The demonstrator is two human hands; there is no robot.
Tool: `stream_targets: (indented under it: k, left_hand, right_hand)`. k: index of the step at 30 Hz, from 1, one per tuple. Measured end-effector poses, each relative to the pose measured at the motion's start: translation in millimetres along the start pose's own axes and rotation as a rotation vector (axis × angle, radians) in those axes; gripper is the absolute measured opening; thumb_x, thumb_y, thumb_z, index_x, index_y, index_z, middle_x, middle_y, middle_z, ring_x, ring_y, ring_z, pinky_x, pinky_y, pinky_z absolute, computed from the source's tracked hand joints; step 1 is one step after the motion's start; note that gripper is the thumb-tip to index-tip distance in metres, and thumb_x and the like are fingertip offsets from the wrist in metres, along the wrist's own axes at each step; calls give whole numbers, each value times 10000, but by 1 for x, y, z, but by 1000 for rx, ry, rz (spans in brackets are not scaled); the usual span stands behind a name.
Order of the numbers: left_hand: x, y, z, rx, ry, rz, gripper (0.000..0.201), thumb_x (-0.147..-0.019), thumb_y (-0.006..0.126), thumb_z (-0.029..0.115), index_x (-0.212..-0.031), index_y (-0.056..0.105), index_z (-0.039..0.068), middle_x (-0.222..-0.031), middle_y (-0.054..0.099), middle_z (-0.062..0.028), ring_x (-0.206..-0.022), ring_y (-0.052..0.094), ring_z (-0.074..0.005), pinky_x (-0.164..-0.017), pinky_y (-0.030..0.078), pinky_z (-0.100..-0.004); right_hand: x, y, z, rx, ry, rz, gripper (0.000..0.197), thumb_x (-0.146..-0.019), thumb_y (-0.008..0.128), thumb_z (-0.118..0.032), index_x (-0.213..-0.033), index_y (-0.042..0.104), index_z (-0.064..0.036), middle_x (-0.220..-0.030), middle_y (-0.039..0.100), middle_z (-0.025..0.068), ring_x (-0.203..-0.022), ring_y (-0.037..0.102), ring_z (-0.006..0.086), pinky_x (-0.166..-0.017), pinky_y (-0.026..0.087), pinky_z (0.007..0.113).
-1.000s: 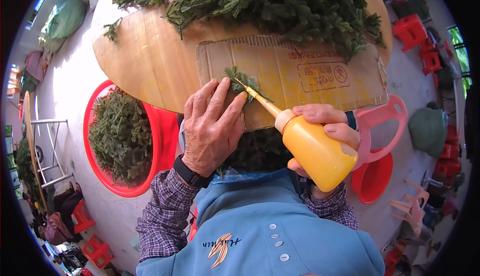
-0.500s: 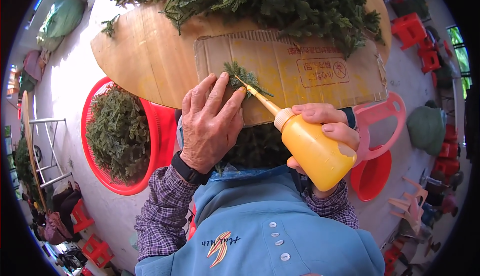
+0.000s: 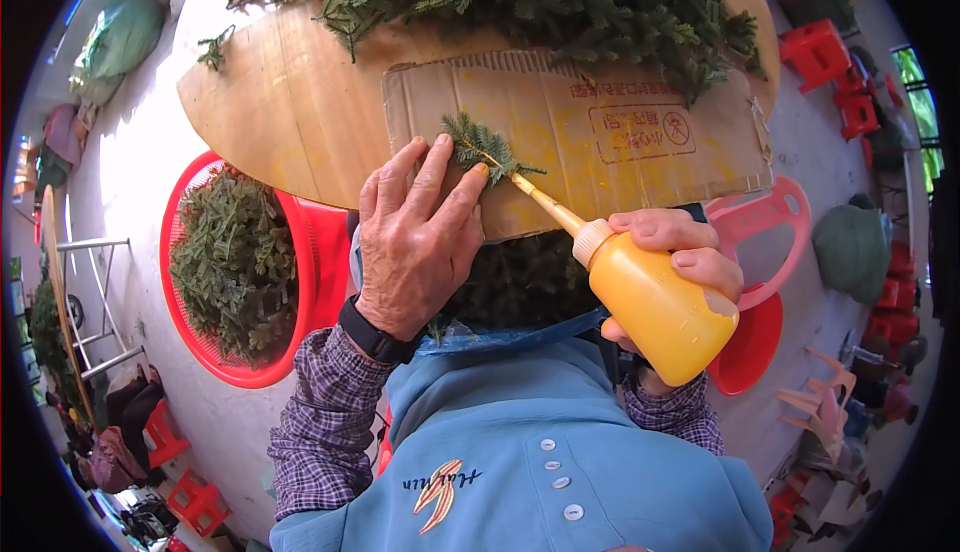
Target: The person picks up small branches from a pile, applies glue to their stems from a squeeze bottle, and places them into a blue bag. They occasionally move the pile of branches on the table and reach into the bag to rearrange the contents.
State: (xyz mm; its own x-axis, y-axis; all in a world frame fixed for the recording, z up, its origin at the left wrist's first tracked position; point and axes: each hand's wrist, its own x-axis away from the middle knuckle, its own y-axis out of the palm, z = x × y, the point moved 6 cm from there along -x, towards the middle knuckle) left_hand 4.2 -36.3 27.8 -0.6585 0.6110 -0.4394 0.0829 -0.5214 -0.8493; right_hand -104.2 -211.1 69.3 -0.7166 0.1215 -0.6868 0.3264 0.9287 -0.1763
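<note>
Over a round wooden table [image 3: 290, 122], we see a small evergreen sprig [image 3: 480, 142] at 12 o'clock, lying on a flattened piece of cardboard [image 3: 560, 172] marked with yellow stains. Our left hand [image 3: 420, 237], at 10 o'clock, is spread back-up, two fingertips at the sprig's 8 o'clock edge. Our right hand [image 3: 690, 252], at 3 o'clock, curls its fingers and thumb around a translucent squeeze bottle [image 3: 660, 312] filled with yellow. The slim nozzle [image 3: 548, 202] points toward 10 o'clock and reaches the sprig; where its tip ends among the needles, we cannot tell. A thick heap of evergreen branches [image 3: 570, 12] covers the table at 12 to 1 o'clock, with a stray sprig [image 3: 215, 49] at 10. We have a red basket [image 3: 166, 272] of cut greenery [image 3: 235, 267] at 9 o'clock and a red bucket [image 3: 752, 347] at 4.
</note>
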Motion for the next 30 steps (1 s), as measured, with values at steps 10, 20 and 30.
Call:
stream_targets:
  k: [10,20,30]
  left_hand:
    - [-2,0,1,-24,9,-4,337,-821,667,97,-1155,712,109,-1324,612,-163,-1232,547,-358,-1040,425,-464]
    - [-2,0,2,-42,15,-29,331,-846,641,97,-1169,715,99,-1334,616,-163,-1246,546,-367,-1059,418,-469]
    - [-1,2,1,-56,43,-2,323,-822,679,115,-1143,717,119,-1314,618,-163,-1208,555,-354,-1015,432,-473]
  right_hand:
    - [6,-10,-4,11,-1,8,626,-778,859,-205,-1196,402,-110,-1186,570,184,-1012,642,345,-871,576,459]
    - [10,-23,-3,-24,-17,42,648,-769,867,-196,-1211,400,-115,-1197,569,183,-1030,635,341,-880,577,459]
    - [13,-31,0,-28,7,68,663,-760,874,-213,-1209,396,-119,-1190,575,178,-1043,628,341,-889,573,482]
